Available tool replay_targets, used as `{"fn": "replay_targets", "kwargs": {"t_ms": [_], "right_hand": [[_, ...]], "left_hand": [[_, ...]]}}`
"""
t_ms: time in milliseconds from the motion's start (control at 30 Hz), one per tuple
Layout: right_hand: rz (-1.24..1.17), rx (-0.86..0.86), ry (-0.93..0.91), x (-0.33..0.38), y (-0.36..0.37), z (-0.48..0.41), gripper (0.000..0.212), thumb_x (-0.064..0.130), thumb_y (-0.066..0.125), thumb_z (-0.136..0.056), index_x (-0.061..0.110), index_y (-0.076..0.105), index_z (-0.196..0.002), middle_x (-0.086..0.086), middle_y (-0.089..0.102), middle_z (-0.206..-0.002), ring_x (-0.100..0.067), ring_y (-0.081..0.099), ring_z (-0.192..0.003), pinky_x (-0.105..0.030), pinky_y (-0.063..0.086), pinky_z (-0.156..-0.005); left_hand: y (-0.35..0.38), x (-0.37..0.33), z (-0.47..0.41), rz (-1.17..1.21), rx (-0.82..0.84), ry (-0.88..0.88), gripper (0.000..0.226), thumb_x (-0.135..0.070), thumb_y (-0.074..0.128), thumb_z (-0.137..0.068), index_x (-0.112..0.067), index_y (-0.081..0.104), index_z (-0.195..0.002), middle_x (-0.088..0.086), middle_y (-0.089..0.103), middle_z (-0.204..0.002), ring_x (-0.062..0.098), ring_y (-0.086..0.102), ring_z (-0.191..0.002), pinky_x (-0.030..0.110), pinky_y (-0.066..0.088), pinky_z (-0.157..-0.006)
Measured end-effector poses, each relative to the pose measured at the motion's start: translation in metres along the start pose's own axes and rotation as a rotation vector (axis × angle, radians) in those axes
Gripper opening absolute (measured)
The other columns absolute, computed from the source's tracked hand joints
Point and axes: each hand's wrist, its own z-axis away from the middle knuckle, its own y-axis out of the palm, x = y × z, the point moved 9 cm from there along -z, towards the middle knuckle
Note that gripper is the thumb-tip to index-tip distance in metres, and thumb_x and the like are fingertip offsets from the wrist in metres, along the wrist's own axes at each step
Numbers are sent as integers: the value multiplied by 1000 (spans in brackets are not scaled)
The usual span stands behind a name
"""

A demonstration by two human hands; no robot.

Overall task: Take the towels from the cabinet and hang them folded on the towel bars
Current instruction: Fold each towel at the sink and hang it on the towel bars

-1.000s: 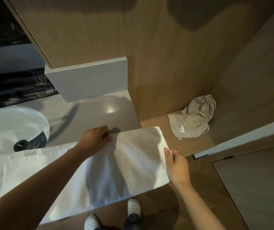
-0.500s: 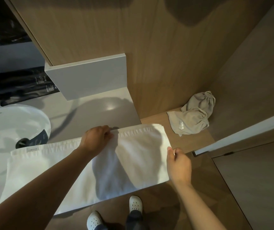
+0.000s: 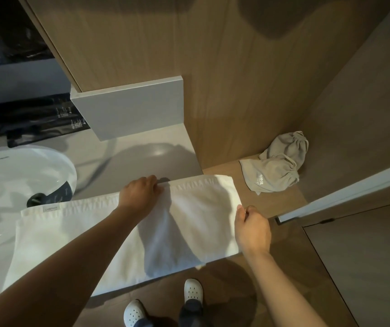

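Observation:
A long white towel (image 3: 76, 234) lies spread along the front of the grey counter (image 3: 142, 159), its right end reaching past the counter's edge. My left hand (image 3: 139, 194) pinches the towel's far edge near the middle. My right hand (image 3: 251, 230) grips the towel's right end, with the fingers closed on the fabric. A small label shows on the towel's far left corner. No towel bar or cabinet interior shows in this view.
A white basin (image 3: 12, 175) with a dark drain sits at the left. A grey drawstring bag (image 3: 276, 166) lies on a low wooden ledge at the right. A grey box-shaped panel (image 3: 130, 109) juts out above the counter. My white shoes (image 3: 191, 291) stand on the wooden floor.
The view has shifted slightly, and the towel lies a little flatter and straighter on the counter. Both hands keep the same hold on it.

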Motion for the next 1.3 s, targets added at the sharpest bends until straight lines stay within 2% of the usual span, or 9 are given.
{"fn": "replay_targets", "kwargs": {"t_ms": [167,300,367,500,633,767,933,1133,1300], "right_hand": [[103,-4,-129,23,-11,6,30,35,47,-99,13,52,-119,-5,65,-100,-26,63,-92,-37,50,-76],[10,23,-426,84,-10,27,24,22,56,-96,20,55,-120,1,55,-112,-20,52,-108,-35,45,-93],[-39,121,-495,116,8,41,27,28,54,-97,22,55,-123,3,55,-121,-17,52,-113,-31,44,-99],[32,244,-596,169,44,75,32,45,43,-99,32,50,-128,12,52,-129,-5,53,-114,-4,28,-94],[-14,391,-632,204,72,102,32,44,47,-99,28,54,-126,9,55,-127,-13,58,-114,-18,42,-97],[139,425,-797,245,99,129,39,36,47,-101,24,52,-138,6,50,-142,-15,54,-122,-24,41,-103],[252,520,-937,283,135,151,36,26,45,-102,16,53,-135,2,49,-138,-21,57,-115,-34,46,-95],[365,539,-918,303,164,155,34,31,48,-101,13,53,-130,-1,47,-134,-27,60,-105,-35,48,-86],[225,449,-848,318,157,143,11,25,54,-98,17,63,-98,5,51,-103,-23,63,-90,-30,44,-73]], "left_hand": [[-12,21,16,-99,8,13,45,-56,44,-95,-14,59,-106,8,66,-104,33,61,-101,36,44,-79],[-29,55,40,-61,-25,65,62,-70,40,-88,-13,60,-100,7,66,-96,31,61,-96,37,45,-81],[-36,77,55,-68,-20,87,77,-75,27,-81,-14,62,-111,5,66,-105,29,60,-101,37,44,-88],[-50,131,82,-65,-55,-3,58,-52,49,-95,-13,49,-138,7,54,-136,29,48,-126,39,33,-106],[-66,176,119,53,-179,-109,50,-33,64,-91,-8,55,-133,14,53,-138,35,47,-127,45,37,-106],[-63,211,156,137,-279,-218,45,-27,70,-87,-5,61,-125,14,58,-129,35,58,-109,44,50,-89],[-42,239,183,333,-319,-364,43,-33,70,-86,-10,60,-121,9,60,-114,24,62,-89,31,50,-73],[-28,260,189,487,-309,-487,38,-40,67,-87,-15,61,-115,2,60,-107,18,59,-86,33,54,-77],[-31,263,189,611,-324,-464,26,-41,63,-89,-21,61,-106,-5,61,-96,8,58,-78,19,48,-67]]}}
